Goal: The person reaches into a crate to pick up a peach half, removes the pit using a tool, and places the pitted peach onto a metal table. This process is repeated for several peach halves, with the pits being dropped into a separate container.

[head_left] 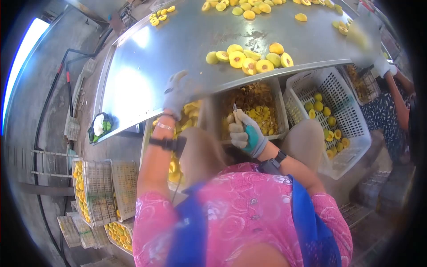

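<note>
My left hand (176, 95), in a pale glove, is at the metal table's front edge, slightly blurred. Its fingers stretch toward the tabletop, and nothing shows in them. My right hand (245, 133), in a white and teal glove, is closed round a small hand tool (235, 107) with a short metal tip; its handle is hidden in the fist. It hovers over a crate (281, 111) of brown pits and yellow scraps. Beyond my hands, a cluster of halved yellow peaches (237, 58) lies on the table. Left of my knees, a crate holds yellow peach pieces (191, 111).
The metal table (178, 49) carries more peach halves (249, 14) at its far side. A white crate (351, 133) with peaches stands at right, near a co-worker's arm (398, 100). Filled crates (95, 191) are stacked at left. A bag (101, 127) hangs at the table corner.
</note>
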Motion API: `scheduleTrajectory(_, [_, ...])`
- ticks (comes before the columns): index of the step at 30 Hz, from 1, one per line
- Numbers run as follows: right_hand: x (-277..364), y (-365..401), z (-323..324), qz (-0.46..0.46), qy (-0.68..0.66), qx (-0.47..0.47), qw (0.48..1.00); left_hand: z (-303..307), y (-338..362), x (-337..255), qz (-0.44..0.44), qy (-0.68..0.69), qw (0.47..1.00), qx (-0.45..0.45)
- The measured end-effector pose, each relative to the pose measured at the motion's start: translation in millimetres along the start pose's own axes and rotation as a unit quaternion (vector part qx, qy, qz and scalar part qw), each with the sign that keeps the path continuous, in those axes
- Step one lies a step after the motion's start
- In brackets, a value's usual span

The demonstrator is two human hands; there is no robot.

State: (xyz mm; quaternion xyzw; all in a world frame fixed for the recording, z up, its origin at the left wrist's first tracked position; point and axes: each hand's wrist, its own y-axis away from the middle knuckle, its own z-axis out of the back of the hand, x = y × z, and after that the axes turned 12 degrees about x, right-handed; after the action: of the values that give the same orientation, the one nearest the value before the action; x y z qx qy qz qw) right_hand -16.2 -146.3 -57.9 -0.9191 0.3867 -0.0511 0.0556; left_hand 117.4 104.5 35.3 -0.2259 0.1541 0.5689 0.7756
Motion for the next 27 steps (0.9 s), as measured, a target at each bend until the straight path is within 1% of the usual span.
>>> scheduleTrajectory(2, [0.9, 0.0, -7.2, -0.010, -0.014, -0.069, 0.997, -31.1, -58.3, 1.9, -0.041, -0.060, 0.996, 0.057])
scheduleTrajectory(3, [7.5, 0.1, -12.9, 0.001, -0.006, -0.101, 0.995, -41.5, -83.2, -2.2, -0.036, -0.083, 0.993, 0.081])
scheduleTrajectory(5, [9.1, 2.5, -11.0, -0.003, -0.007, -0.084, 0.996, -63.5, -124.9, -3.1, -0.047, -0.121, 0.984, 0.121])
scheduleTrajectory(6, [5.8, 0.0, 12.5, 0.001, -0.034, -0.003, 0.999, -85.0, -153.6, 23.3, -0.098, -0.151, 0.974, 0.136])
scheduleTrajectory(7, [7.1, -2.0, 23.7, -0.006, -0.050, 0.019, 0.999, -96.4, -166.4, 20.7, -0.013, -0.130, 0.979, 0.153])
scheduleTrajectory(8, [8.0, -3.8, 34.8, -0.013, -0.066, 0.041, 0.997, -101.2, -170.5, 18.7, -0.005, -0.099, 0.978, 0.184])
scheduleTrajectory(9, [8.5, -4.3, 32.2, -0.026, -0.077, 0.003, 0.997, -95.3, -170.7, 7.2, 0.005, -0.077, 0.979, 0.188])
scheduleTrajectory(10, [8.6, -3.6, 34.6, -0.017, -0.047, -0.006, 0.999, -89.8, -166.4, -3.6, 0.023, -0.058, 0.978, 0.198])
scheduleTrajectory(13, [9.0, -5.4, 41.9, -0.004, 0.015, -0.025, 1.000, -84.0, -151.5, -19.6, 0.059, -0.108, 0.973, 0.194])
scheduleTrajectory(15, [2.5, -5.2, 51.2, -0.004, 0.031, -0.024, 0.999, -74.1, -137.7, -23.6, 0.047, -0.131, 0.971, 0.196])
scheduleTrajectory(16, [1.0, -10.9, 72.6, -0.006, 0.069, -0.032, 0.997, -70.2, -128.1, -21.2, 0.045, -0.142, 0.969, 0.197])
scheduleTrajectory(17, [3.4, -19.4, 106.2, -0.010, 0.108, -0.040, 0.993, -68.7, -118.4, -15.7, 0.055, -0.042, 0.977, 0.200])
scheduleTrajectory(19, [-3.5, -15.3, 88.1, 0.000, 0.154, -0.108, 0.982, -66.8, -102.9, -4.0, 0.071, 0.156, 0.965, 0.196])
scheduleTrajectory(20, [-4.2, -1.7, 14.4, 0.013, 0.160, -0.169, 0.972, -68.7, -100.3, -0.7, 0.121, 0.330, 0.912, 0.211])
scheduleTrajectory(21, [-10.5, 5.9, -26.6, 0.023, 0.164, -0.230, 0.959, -84.1, -95.8, 3.6, -0.062, 0.327, 0.935, 0.120])
scheduleTrajectory(22, [-8.0, 3.1, -11.0, 0.022, 0.214, -0.226, 0.950, -89.0, -79.4, 20.6, -0.095, 0.466, 0.871, 0.121])
scheduleTrajectory(23, [-6.1, 0.4, 4.2, 0.020, 0.264, -0.224, 0.938, -83.0, -57.3, 20.1, -0.125, 0.595, 0.784, 0.127])
scheduleTrajectory(24, [-6.3, -3.9, -19.2, 0.020, 0.313, -0.223, 0.923, -54.0, -34.8, -33.3, -0.002, 0.816, 0.546, 0.189])
scheduleTrajectory(25, [-2.6, 5.8, -43.9, -0.013, 0.392, -0.269, 0.880, -79.7, -35.8, -18.9, -0.070, 0.780, 0.605, 0.141])
scheduleTrajectory(26, [-5.0, 3.8, -53.0, 0.018, 0.444, -0.267, 0.855, -105.3, -31.0, 0.3, -0.133, 0.733, 0.660, 0.097])
scheduleTrajectory(27, [-3.1, 4.7, -55.4, 0.013, 0.451, -0.249, 0.857, -99.3, -19.0, -11.4, -0.060, 0.818, 0.561, 0.111])
